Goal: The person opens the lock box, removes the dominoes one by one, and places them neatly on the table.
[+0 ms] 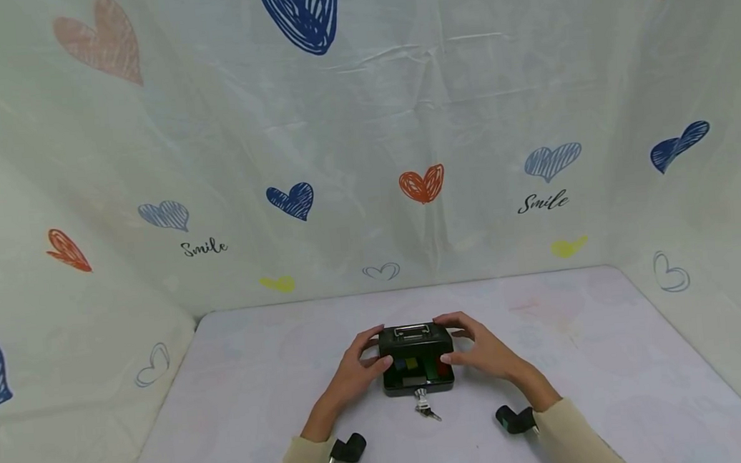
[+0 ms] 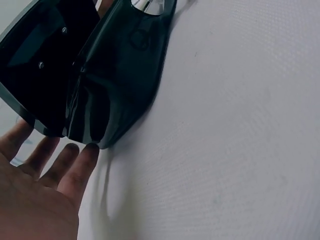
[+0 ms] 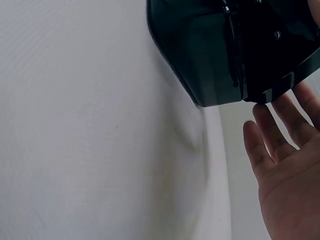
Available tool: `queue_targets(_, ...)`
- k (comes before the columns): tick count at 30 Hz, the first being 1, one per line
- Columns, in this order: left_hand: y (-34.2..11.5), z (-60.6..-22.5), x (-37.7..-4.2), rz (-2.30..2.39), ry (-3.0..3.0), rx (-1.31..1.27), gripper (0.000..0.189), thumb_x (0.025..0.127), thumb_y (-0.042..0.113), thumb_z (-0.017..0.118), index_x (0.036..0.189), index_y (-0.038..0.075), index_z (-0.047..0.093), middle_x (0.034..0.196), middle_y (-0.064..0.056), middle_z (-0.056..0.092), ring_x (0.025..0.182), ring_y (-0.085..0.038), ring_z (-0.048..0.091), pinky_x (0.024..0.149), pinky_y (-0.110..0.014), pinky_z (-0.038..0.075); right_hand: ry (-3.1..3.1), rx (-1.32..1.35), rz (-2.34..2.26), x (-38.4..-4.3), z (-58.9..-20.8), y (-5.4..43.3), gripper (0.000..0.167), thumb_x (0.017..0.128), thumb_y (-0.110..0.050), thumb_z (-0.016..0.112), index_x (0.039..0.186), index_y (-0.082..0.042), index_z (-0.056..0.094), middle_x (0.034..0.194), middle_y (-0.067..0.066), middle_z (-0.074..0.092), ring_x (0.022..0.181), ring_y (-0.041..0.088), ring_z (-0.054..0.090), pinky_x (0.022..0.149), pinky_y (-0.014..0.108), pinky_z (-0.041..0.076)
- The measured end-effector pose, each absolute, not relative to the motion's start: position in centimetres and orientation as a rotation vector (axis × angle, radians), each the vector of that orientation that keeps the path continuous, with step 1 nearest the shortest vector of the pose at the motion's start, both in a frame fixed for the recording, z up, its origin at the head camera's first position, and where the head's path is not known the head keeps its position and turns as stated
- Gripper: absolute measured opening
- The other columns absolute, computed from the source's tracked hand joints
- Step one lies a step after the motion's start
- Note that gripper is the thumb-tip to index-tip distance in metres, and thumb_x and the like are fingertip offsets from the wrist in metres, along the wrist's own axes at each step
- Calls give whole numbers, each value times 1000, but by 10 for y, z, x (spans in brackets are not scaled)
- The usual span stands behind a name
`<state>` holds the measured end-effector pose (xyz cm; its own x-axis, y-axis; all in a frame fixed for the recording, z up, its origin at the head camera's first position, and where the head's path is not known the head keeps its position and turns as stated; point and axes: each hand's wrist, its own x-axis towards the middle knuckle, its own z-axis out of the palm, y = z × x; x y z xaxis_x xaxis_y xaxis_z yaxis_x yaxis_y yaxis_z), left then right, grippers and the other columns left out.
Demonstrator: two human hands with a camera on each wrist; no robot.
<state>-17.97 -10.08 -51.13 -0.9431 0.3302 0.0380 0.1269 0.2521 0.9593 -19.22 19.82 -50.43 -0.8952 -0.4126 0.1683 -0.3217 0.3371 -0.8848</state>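
A black metal cash box [image 1: 418, 386] stands with its lid [image 1: 416, 334] raised and a folded carry handle on top. Blue, yellow, green and red patches show in the opening. A bunch of keys [image 1: 426, 408] hangs at the silver lock on its front. At the lid's left side, my left hand [image 1: 354, 372] holds it, fingertips behind and thumb at the front edge. My right hand [image 1: 485, 352] grips the right side the same way. In both wrist views fingertips meet the lid's outer side, and small bolts dot its dark inner face.
The white table [image 1: 278, 381] spreads around the box. Behind and beside it hangs a pale curtain [image 1: 363, 131] printed with hearts and "Smile". Black wrist-worn cameras [image 1: 350, 448] sit by the beige sleeves [image 1: 575, 436].
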Motion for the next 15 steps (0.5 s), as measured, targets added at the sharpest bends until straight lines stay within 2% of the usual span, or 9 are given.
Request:
queue_targets(5, -101, -512, -182, 1811, 2358, 486, 64, 101, 13, 72, 158, 4, 44, 162, -23, 40, 148, -46, 42, 117, -56, 48, 2483, -693, -1638, -195, -503, 199, 60, 93, -22, 82, 144, -5, 56, 145, 15, 60, 135, 40, 54, 116, 65, 45)
queue_targets(15, -99, -511, -182, 1849, 2375, 444, 54, 103, 11, 69, 153, 2, 51, 157, -22, 48, 145, -44, 47, 116, -52, 50, 2445, -640, -1650, -195, -502, 200, 57, 96, -23, 78, 145, -7, 54, 145, 17, 59, 137, 43, 53, 117, 68, 42)
